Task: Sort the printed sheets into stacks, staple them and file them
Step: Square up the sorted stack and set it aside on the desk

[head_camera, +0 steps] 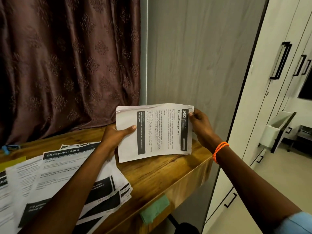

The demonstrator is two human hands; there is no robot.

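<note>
Both hands are holding a thin stack of printed sheets (154, 132) upright over the far right part of the wooden table (162, 173), with its lower edge just above or perhaps touching the tabletop; which of the two cannot be told. The top sheet is turned sideways and is showing the number 2652 and the heading "Screen Cleaning Check" beside a dark band. The left hand (116, 135) is gripping the stack's left edge, thumb lying across the front and fingers hidden behind the paper. The right hand (200, 125) is pinching the stack's upper right corner between thumb and fingers, and an orange bead bracelet (220, 150) is circling that wrist. To the near left, more printed sheets (67, 179) are lying fanned and overlapping on the table, the top one headed "DRESSING TABLE", with the left forearm passing over them. A green cloth (154, 209) is hanging at the table's near edge, and a small blue object (10, 147), too blurred to identify, is sitting at the far left beside a yellow sheet (11, 162). A brown patterned curtain (67, 65) is hanging behind the table, a grey wood-grain panel (202, 56) is standing to its right, and white cupboards (278, 81) with black handles are lining the right side, one drawer (278, 129) pulled open.
</note>
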